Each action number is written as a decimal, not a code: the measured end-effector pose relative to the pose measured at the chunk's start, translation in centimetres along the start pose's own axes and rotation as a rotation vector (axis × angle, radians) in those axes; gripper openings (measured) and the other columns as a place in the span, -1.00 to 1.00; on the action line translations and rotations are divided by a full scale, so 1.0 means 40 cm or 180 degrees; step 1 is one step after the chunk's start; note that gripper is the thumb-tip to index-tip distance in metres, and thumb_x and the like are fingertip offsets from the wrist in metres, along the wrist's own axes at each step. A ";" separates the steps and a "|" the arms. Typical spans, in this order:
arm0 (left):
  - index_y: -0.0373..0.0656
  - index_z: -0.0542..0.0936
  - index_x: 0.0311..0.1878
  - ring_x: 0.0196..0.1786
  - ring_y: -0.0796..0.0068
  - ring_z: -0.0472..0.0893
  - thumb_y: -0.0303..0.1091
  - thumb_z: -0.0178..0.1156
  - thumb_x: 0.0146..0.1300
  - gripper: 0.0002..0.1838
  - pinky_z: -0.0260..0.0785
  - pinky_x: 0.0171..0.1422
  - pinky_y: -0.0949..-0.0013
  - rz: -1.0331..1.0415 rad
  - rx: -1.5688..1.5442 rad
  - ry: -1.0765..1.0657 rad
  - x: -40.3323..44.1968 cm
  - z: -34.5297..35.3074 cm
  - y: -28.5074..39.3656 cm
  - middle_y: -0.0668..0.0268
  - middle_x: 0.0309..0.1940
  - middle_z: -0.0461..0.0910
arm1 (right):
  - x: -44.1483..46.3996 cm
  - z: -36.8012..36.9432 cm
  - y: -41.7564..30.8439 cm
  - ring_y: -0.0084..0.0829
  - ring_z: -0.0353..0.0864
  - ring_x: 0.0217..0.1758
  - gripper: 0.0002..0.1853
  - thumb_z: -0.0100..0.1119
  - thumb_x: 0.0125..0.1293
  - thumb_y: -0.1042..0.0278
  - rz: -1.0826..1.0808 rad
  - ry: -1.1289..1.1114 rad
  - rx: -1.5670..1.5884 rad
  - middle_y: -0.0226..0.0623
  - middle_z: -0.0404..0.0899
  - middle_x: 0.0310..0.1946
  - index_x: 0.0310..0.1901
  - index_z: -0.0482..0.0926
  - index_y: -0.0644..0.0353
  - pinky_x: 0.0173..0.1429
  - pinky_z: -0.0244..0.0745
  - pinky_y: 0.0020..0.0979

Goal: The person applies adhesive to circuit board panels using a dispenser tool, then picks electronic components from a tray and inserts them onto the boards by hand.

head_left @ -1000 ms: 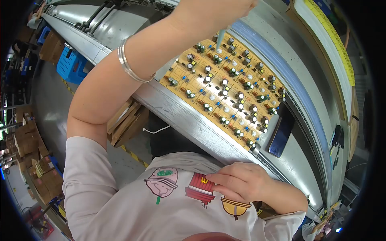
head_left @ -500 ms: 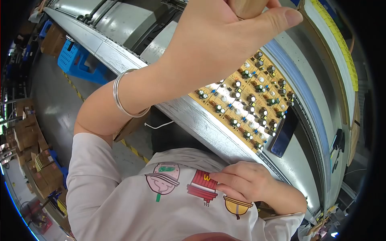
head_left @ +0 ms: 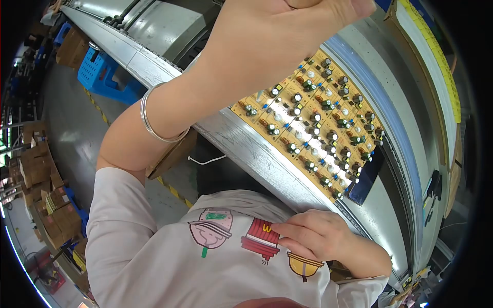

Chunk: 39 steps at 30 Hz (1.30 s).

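My left hand (head_left: pixel 272 36) reaches up to the top edge of the view, its back towards me. Its fingers curl round a tan, rounded, handle-like object (head_left: pixel 302 3), mostly cut off by the frame. Below that hand lies a yellowish panel of circuit boards (head_left: pixel 313 128) with many capacitors and small parts. The left forearm, with silver bangles (head_left: pixel 146 115), covers part of its near left side. My right hand (head_left: pixel 313 233) rests against the front of the white printed shirt (head_left: pixel 205 277), fingers and thumb drawn together. Whether it pinches anything is hidden.
A metal work line edge (head_left: pixel 246 154) runs diagonally before me. A dark phone (head_left: pixel 365 179) lies partly beside the panel. Blue tubing (head_left: pixel 380 87) curves behind it. A blue stool (head_left: pixel 102 77) and cardboard boxes (head_left: pixel 56 220) stand at left. Dark-handled tools (head_left: pixel 434 187) lie far right.
My left hand has moved up and slightly left, taking the tan object almost out of view. More of the circuit board panel shows. My right hand stays at the shirt.
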<state>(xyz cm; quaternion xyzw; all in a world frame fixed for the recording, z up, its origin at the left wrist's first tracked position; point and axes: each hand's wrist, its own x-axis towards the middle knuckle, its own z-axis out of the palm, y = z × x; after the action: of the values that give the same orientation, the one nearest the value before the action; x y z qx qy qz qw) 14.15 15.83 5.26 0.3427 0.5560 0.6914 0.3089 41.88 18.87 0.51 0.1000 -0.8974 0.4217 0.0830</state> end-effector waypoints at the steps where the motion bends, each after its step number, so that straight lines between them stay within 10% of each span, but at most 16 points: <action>1: -0.20 0.58 -0.08 -0.56 0.79 0.36 -0.03 0.40 0.43 -0.61 0.21 -0.46 0.58 -0.0052 -0.0029 -0.0017 0.007 -0.016 0.003 0.54 -0.54 0.43 | 0.019 0.002 -0.002 -0.38 0.66 -0.40 -0.63 0.53 0.15 0.32 0.0020 -0.0021 0.0013 -0.29 0.66 -0.27 0.00 0.77 0.20 -0.37 0.61 -0.39; 31: -0.16 0.57 0.12 -0.64 0.81 0.30 -0.08 0.28 0.53 -0.65 0.10 -0.60 0.59 0.0449 -0.0294 0.0052 0.180 -0.017 -0.048 0.57 -0.57 0.40 | 0.110 0.027 0.010 -0.35 0.70 -0.30 -0.63 0.50 0.23 0.33 -0.0041 -0.0011 0.0032 -0.30 0.63 -0.24 0.07 0.74 0.18 -0.24 0.65 -0.37; 33: -0.20 0.64 0.08 -0.54 0.55 0.54 -0.18 0.32 0.48 -0.70 0.41 -0.46 0.41 0.0246 -0.0437 -0.0045 0.185 -0.083 -0.051 0.39 -0.52 0.52 | 0.117 0.022 0.004 -0.34 0.71 -0.29 -0.63 0.50 0.24 0.32 0.0009 0.0148 -0.0199 -0.30 0.63 -0.23 0.08 0.74 0.17 -0.23 0.66 -0.36; 35: -0.11 0.69 0.12 -0.09 0.52 0.66 -0.02 0.28 0.51 -0.63 0.51 0.08 0.46 0.0453 -0.0110 0.0359 0.227 -0.140 -0.078 0.29 0.00 0.72 | 0.136 0.005 -0.003 -0.33 0.72 -0.28 -0.65 0.49 0.26 0.31 0.0043 0.0379 -0.0517 -0.29 0.66 -0.21 0.07 0.74 0.15 -0.22 0.67 -0.36; 39: -0.29 0.63 0.08 0.09 0.44 0.62 0.09 0.21 0.53 -0.48 0.43 0.17 0.37 0.1133 0.0434 0.0198 0.248 -0.192 0.009 0.24 -0.03 0.69 | 0.158 -0.127 0.023 -0.29 0.75 -0.20 -0.66 0.48 0.28 0.28 0.0425 0.1013 -0.1810 -0.23 0.73 -0.12 0.08 0.71 0.07 -0.15 0.68 -0.33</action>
<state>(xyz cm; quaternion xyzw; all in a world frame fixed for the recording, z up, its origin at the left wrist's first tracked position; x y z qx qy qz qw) 2.16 19.51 5.79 0.4342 0.5414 0.7061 0.1405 35.89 22.69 4.52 -0.0533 -0.9595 0.1692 0.2189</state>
